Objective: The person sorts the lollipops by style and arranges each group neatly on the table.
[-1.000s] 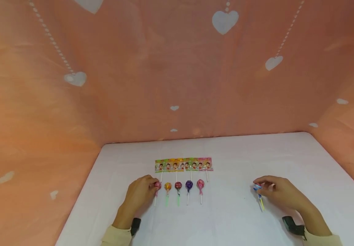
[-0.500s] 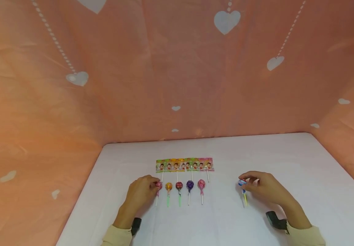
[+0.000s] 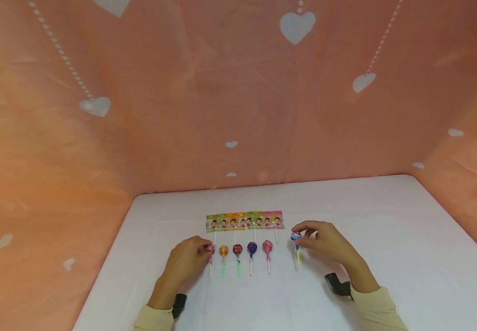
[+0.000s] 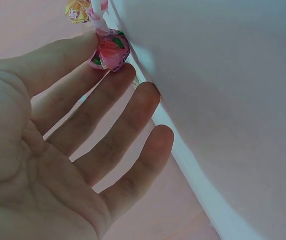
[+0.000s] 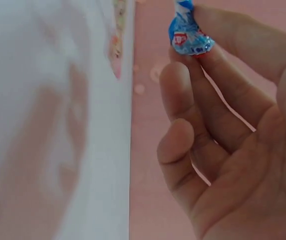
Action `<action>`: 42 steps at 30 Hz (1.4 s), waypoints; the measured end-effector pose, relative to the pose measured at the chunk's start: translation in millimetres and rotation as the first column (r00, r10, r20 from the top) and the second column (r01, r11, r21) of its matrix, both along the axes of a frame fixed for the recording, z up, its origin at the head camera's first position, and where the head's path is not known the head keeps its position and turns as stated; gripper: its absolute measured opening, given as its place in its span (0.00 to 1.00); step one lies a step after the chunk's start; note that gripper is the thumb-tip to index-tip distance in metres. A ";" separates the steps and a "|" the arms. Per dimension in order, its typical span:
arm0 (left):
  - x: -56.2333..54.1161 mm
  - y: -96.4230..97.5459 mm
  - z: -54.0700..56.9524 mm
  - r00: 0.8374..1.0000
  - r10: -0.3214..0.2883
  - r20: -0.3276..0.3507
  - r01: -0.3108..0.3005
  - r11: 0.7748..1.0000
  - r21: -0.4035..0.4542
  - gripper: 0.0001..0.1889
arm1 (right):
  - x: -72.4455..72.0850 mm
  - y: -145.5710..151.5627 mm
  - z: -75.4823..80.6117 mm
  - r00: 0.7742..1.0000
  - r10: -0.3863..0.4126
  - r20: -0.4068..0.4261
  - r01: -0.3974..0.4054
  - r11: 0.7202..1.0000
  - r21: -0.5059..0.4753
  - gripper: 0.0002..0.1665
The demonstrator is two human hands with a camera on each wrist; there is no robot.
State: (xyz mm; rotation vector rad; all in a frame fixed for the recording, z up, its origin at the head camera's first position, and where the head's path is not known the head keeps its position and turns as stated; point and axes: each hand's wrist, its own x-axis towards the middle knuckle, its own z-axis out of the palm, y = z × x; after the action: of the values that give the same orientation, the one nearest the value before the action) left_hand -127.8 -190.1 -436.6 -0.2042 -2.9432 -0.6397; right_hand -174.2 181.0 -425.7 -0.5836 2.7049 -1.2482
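Note:
Between thumb and fingertips, my left hand [image 3: 186,259] pinches the wrapped head of a pink lollipop [image 4: 112,51] at the left end of a row; its white stick points toward me. To its right lie an orange lollipop [image 3: 223,251], a red one [image 3: 237,249], a purple one [image 3: 252,248] and another pink one [image 3: 267,247]. My right hand [image 3: 323,240] holds a blue lollipop [image 5: 188,39] by its head, right of that row. The yellow stick of this lollipop hangs downward, with a shadow beside it in the head view.
Behind the row lie several flat-packed lollipops [image 3: 233,222] in green, orange and pink wrappers, edges overlapping. All rest on a white table [image 3: 238,303]. A peach cloth [image 3: 180,115] with white hearts rises behind its far edge.
My right hand has carried the blue lollipop leftward, from the right part of the table to close beside the row. The left hand has stayed at the left pink lollipop.

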 end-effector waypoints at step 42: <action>-1.1 -0.8 -0.1 0.998 -0.017 0.064 0.015 0.999 0.037 0.12 | 3.6 -35.4 -21.1 0.997 0.006 0.076 -0.014 0.995 0.103 0.11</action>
State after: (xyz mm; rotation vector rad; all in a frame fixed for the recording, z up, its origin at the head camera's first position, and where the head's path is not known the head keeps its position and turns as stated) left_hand -128.9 -190.9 -436.7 -0.2077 -2.9919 -0.7145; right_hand -170.5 145.5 -446.8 -0.5261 2.6810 -1.0963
